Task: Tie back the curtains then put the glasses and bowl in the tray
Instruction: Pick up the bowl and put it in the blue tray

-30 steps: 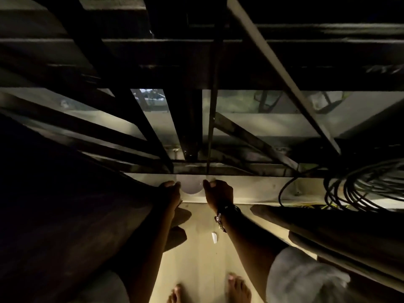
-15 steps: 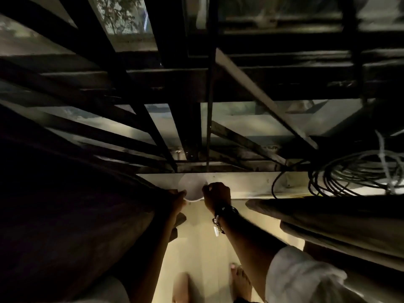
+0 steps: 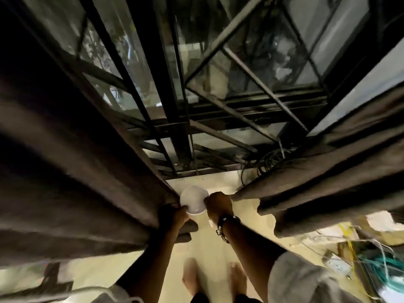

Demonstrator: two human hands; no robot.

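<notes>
White and round, the bowl (image 3: 193, 200) is held between both hands at the foot of the window, low over the pale sill (image 3: 220, 182). The left hand (image 3: 175, 217) pinches its near-left rim and the right hand (image 3: 218, 204) curls on its right rim, so the load is shared and the bowl stays level; that looks like a careful lift or carry toward a tray, which is not in view. The bowl seems shallow, smooth and plain; whether it holds anything I cannot tell. Brown curtain folds hang on either side, the left curtain (image 3: 76, 171) touching the left hand and the right curtain (image 3: 317, 182) just beside the right hand. Neither curtain looks tied back, though blur makes this uncertain. A beaded bracelet (image 3: 225, 226) sits on the right wrist, and coiled cables (image 3: 271, 160) lie behind on the sill
</notes>
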